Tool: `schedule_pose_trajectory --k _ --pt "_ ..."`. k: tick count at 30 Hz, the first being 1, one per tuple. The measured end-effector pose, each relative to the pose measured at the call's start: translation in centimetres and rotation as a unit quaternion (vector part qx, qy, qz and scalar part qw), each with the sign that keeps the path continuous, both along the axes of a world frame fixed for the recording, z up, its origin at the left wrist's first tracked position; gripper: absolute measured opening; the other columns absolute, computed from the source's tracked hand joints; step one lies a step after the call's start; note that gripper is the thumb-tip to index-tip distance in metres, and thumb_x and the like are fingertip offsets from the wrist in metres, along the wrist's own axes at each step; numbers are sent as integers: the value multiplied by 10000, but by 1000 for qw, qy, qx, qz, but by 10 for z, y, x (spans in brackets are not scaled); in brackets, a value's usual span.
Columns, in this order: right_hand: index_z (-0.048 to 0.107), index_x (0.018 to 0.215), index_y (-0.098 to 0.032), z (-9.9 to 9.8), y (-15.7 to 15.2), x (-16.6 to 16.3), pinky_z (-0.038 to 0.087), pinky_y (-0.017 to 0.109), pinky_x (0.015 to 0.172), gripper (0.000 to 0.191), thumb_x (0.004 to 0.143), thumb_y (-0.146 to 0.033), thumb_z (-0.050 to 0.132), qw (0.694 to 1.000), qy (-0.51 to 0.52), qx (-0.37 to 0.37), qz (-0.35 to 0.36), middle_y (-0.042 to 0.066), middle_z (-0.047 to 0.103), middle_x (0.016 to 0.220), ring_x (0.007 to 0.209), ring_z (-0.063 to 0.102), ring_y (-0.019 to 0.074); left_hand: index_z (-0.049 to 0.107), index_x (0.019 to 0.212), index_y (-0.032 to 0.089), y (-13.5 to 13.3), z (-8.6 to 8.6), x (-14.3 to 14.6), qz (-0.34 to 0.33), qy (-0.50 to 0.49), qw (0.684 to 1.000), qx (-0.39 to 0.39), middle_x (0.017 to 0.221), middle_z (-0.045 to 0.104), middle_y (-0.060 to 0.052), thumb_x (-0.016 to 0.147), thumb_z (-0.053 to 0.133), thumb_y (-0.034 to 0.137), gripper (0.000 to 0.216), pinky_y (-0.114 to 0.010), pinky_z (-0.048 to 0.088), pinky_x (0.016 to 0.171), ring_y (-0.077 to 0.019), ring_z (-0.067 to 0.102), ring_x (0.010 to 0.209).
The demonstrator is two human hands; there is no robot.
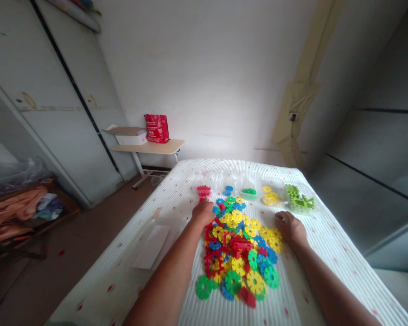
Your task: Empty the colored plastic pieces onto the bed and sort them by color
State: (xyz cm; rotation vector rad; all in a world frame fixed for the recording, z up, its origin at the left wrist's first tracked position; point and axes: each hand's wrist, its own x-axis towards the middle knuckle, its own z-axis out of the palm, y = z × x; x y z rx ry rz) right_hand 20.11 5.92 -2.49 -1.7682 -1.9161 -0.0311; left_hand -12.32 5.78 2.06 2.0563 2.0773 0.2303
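A heap of plastic snowflake discs in yellow, green, blue and red, mixed with red notched blocks, lies on the quilted cover. At the heap's upper left edge is my left hand, its fingers bent inward and largely hidden; a bit of red shows just beyond it. My right hand rests on the cover beside the yellow discs on the right, fingers curled. Whatever either hand may hold is out of sight.
Clear tubs stand in a row behind the heap: red pieces, blue discs, green discs, yellow discs and light green blocks. A clear tray with white card lies left. A small table holds a red bag.
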Motion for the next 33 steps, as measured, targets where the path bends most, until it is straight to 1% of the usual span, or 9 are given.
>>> schedule_pose_trajectory --k 4,10,15,19,22,25,27,30,33 --pt "672 818 -212 0 0 0 421 237 624 224 801 -269 456 1000 -4 -2 0 39 671 872 731 614 160 647 982 224 -2 -2 0 16 -3 1000 11 1074 626 -81 683 607 263 304 -257 463 784 -207 602 979" --pt "663 839 -207 -3 1 2 428 241 653 231 808 -260 440 1000 -15 2 7 37 669 879 752 615 159 643 955 205 -6 -5 -4 26 -21 999 25 1040 641 -75 670 611 287 298 -261 453 771 -206 609 951" --pt "666 849 -200 -3 2 2 426 241 639 236 811 -264 442 1000 -16 -3 5 48 669 901 747 618 162 637 983 239 -12 -4 -7 41 -49 997 31 1045 662 -36 697 597 292 293 -243 435 771 -180 602 969" --pt "669 849 -203 -2 2 2 417 243 616 237 809 -269 446 1000 -12 1 6 50 667 899 733 615 167 642 995 277 -19 -2 -7 53 -69 996 34 1010 690 0 711 587 273 289 -234 428 741 -165 620 926" --pt "668 840 -208 -2 0 1 407 238 609 231 809 -263 446 1000 -14 1 8 42 663 884 725 607 159 650 983 272 -25 1 -8 54 -79 994 43 994 698 6 698 597 249 291 -225 429 727 -160 625 909" --pt "666 832 -220 -1 -2 -1 391 226 599 217 807 -254 454 1000 -17 1 6 27 658 867 718 597 146 654 971 268 -27 12 -6 48 -85 993 61 995 696 8 688 608 236 289 -222 431 738 -161 620 918" --pt "667 831 -221 0 -3 -3 380 222 587 212 808 -254 458 1000 -21 -2 0 25 655 867 706 592 140 652 977 273 -22 24 -2 34 -89 992 77 1010 691 16 686 614 230 296 -218 431 758 -158 614 931" --pt "666 823 -214 2 -4 -4 371 222 574 218 814 -251 452 1000 -27 -10 -7 31 654 875 696 590 139 642 1003 277 -1 47 10 15 -95 990 107 1034 677 14 701 608 223 309 -221 428 799 -161 603 961" --pt "665 821 -211 3 -4 -5 373 222 577 219 817 -244 449 1000 -29 -7 -6 32 653 876 703 591 141 603 1090 262 30 65 26 21 -101 984 143 1104 640 -21 748 577 245 343 -243 419 860 -181 576 1032"
